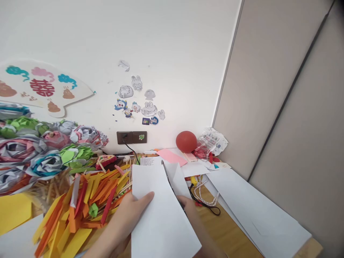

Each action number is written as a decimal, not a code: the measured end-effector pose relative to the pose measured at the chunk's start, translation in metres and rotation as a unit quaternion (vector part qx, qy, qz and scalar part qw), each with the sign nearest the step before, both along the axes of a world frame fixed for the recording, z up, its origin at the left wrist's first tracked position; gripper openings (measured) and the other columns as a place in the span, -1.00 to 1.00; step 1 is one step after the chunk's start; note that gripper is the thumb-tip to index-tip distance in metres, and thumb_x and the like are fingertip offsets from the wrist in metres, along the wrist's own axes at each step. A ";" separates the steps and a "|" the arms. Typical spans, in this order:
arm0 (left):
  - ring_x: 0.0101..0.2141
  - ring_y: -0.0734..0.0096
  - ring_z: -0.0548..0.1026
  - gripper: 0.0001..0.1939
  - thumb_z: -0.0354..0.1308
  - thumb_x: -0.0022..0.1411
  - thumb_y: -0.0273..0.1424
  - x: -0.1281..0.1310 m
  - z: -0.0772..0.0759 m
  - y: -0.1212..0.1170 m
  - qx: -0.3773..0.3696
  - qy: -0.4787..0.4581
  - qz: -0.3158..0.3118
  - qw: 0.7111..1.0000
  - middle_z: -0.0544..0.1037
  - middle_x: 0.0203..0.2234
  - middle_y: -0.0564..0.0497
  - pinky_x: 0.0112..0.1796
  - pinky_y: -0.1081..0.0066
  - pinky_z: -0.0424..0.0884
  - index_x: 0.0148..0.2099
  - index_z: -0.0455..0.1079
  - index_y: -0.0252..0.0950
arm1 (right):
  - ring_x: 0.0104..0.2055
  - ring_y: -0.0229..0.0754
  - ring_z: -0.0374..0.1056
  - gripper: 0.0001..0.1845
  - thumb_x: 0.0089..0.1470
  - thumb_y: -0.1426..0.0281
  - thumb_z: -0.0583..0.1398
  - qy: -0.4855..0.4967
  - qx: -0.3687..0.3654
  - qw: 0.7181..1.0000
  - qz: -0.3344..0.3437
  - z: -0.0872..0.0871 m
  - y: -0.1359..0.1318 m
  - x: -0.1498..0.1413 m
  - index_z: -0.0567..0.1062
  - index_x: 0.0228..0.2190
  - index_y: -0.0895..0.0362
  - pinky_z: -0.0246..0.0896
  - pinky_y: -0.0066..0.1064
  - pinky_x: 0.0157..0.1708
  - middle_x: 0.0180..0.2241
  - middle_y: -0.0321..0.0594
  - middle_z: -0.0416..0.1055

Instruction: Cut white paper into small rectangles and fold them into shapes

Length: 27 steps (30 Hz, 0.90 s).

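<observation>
My left hand (134,211) grips a white sheet of paper (161,218) by its left edge, thumb lying on top. My right hand (188,208) is partly hidden behind the sheet's right edge. It is closed on dark scissors (165,167), whose narrow blade shows along a cut in the paper, with the handles mostly covered. Right of the blade, a cut strip of the paper (177,179) stands away from the rest.
Folded orange and yellow paper strips (94,193) lie to the left, below several paper flowers (48,161). Behind are a red balloon (186,141) and a pink sheet (172,157). A bead string (200,193) and large white sheets (258,211) lie right, beside a grey panel (303,143).
</observation>
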<state>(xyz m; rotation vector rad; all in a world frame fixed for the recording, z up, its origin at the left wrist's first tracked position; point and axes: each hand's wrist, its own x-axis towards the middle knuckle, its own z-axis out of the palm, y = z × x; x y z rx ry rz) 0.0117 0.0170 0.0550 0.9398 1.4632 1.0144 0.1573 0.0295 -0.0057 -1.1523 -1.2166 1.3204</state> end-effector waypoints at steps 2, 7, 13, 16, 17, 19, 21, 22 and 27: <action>-0.62 0.18 0.56 -0.73 0.15 0.12 -0.40 0.000 0.000 0.000 -0.006 -0.018 -0.001 1.000 0.61 -0.61 -0.10 -0.55 0.32 0.49 -0.12 0.39 -0.42 | -0.41 -0.12 0.35 -0.80 -0.22 0.29 0.23 -0.007 -0.001 1.000 -0.023 0.002 0.005 -0.004 0.53 -0.57 0.20 0.22 -0.41 -0.44 -0.55 -0.27 0.47; -0.55 0.16 0.58 -0.69 0.19 0.09 -0.39 -0.012 -0.002 0.000 0.006 -0.065 0.036 0.997 0.63 -0.52 -0.13 -0.52 0.33 0.49 -0.11 0.38 -0.41 | -0.61 -0.25 0.26 -0.62 -0.19 0.19 0.22 -0.073 0.030 0.993 -0.089 0.000 0.014 0.012 0.49 -0.38 0.23 0.12 -0.47 -0.62 -0.59 -0.29 0.39; -0.62 0.15 0.55 -0.69 0.22 0.06 -0.28 -0.047 -0.016 0.000 -0.015 -0.051 0.079 0.995 0.58 -0.66 -0.06 -0.55 0.34 0.46 -0.18 0.41 -0.37 | -0.37 -0.09 0.40 -0.69 -0.09 0.29 0.17 -0.340 0.046 0.926 -0.156 -0.008 -0.001 0.094 0.49 -0.24 0.05 0.19 -0.41 -0.41 -0.42 -0.25 0.50; -0.60 0.12 0.55 -0.68 0.23 0.03 -0.19 -0.058 -0.026 -0.001 -0.019 -0.008 0.087 0.996 0.58 -0.66 -0.05 -0.56 0.33 0.45 -0.23 0.42 -0.32 | -0.31 -0.05 0.40 -0.79 -0.06 0.37 0.11 -0.446 0.035 0.877 -0.174 -0.025 -0.013 0.127 0.49 -0.34 0.06 0.17 -0.40 -0.37 -0.38 -0.20 0.50; -0.57 0.10 0.56 -0.68 0.23 0.03 -0.17 -0.060 -0.029 -0.001 -0.018 0.000 0.090 0.996 0.59 -0.62 -0.06 -0.54 0.33 0.45 -0.25 0.42 -0.30 | -0.27 -0.04 0.40 -0.78 -0.05 0.40 0.10 -0.472 0.039 0.862 -0.180 -0.032 -0.017 0.134 0.49 -0.32 0.07 0.17 -0.40 -0.33 -0.34 -0.18 0.49; -0.48 0.09 0.59 -0.71 0.21 0.05 -0.15 -0.063 -0.033 0.000 -0.009 -0.007 0.087 0.996 0.62 -0.56 -0.06 -0.50 0.34 0.47 -0.29 0.42 -0.26 | -0.24 -0.03 0.38 -0.74 -0.02 0.46 0.08 -0.532 0.028 0.827 -0.180 -0.043 -0.022 0.141 0.48 -0.27 0.13 0.17 -0.38 -0.29 -0.31 -0.12 0.45; -0.43 0.12 0.59 -0.72 0.15 0.09 -0.11 -0.064 -0.036 0.001 0.008 -0.030 0.074 0.997 0.62 -0.55 -0.03 -0.47 0.37 0.47 -0.33 0.41 -0.22 | -0.25 -0.04 0.37 -0.71 0.04 0.51 0.04 -0.588 0.008 0.791 -0.170 -0.049 -0.027 0.142 0.47 -0.21 0.19 0.17 -0.37 -0.29 -0.30 -0.06 0.40; -0.42 0.14 0.60 -0.72 0.12 0.11 -0.09 -0.064 -0.036 0.002 0.016 -0.043 0.067 0.997 0.62 -0.55 -0.01 -0.47 0.38 0.47 -0.35 0.40 -0.20 | -0.25 -0.04 0.37 -0.70 0.05 0.53 0.03 -0.613 -0.001 0.773 -0.164 -0.048 -0.028 0.140 0.47 -0.20 0.20 0.18 -0.36 -0.30 -0.29 -0.03 0.38; -0.46 0.16 0.59 -0.76 0.14 0.13 -0.16 -0.066 -0.035 0.000 0.023 -0.054 0.069 0.996 0.62 -0.55 -0.04 -0.49 0.39 0.46 -0.32 0.41 -0.24 | -0.12 0.04 0.29 -0.64 0.06 0.61 -0.02 -0.692 0.014 0.696 -0.190 -0.024 -0.026 0.115 0.51 -0.24 0.19 0.17 -0.34 -0.33 -0.21 0.04 0.32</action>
